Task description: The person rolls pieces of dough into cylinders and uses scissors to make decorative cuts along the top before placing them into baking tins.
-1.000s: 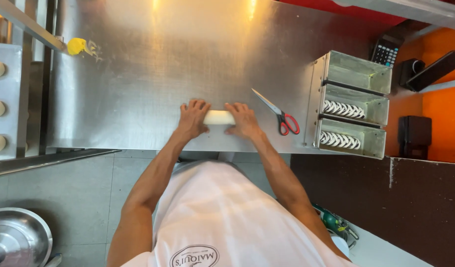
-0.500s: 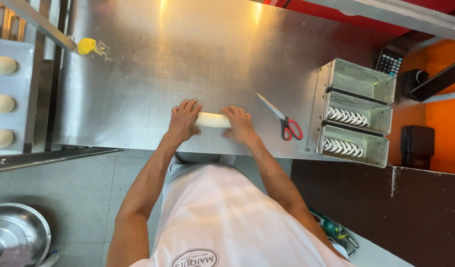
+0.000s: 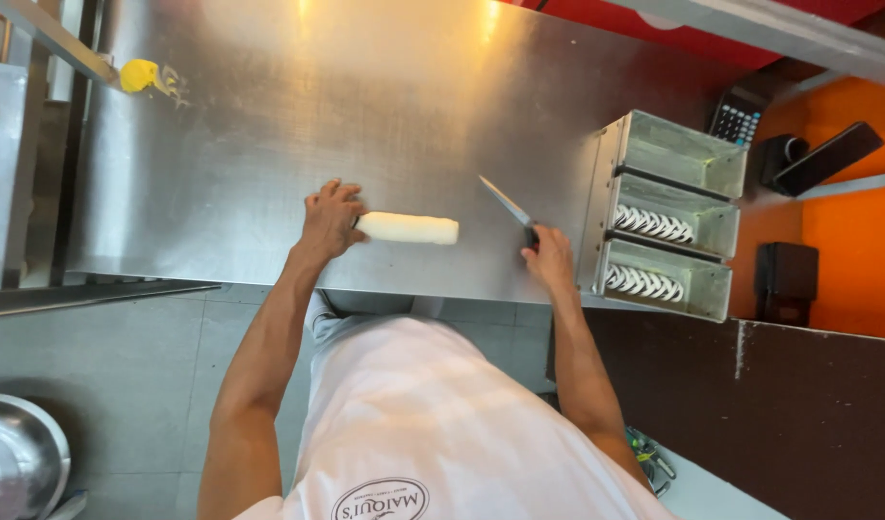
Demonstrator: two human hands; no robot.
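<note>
A white log of dough [image 3: 409, 228] lies sideways near the front edge of the steel table [image 3: 365, 106]. My left hand [image 3: 329, 220] grips the log's left end, fingers curled over it. Off to the right, my right hand [image 3: 550, 258] closes over the red handles of a pair of scissors [image 3: 505, 202]. The blades point up and left, toward the free right end of the log, and do not touch it. The handles are hidden under my fingers.
A stack of metal trays [image 3: 668, 212] holding rows of small white pieces stands at the table's right edge. A calculator [image 3: 738, 117] sits behind it. A yellow blob [image 3: 139, 74] is at the far left. A metal bowl [image 3: 14, 457] is low on the left.
Both hands were on the dough log, rolling it. My right hand has left the log and taken hold of the scissors to the right. My left hand has slid to the log's left end.
</note>
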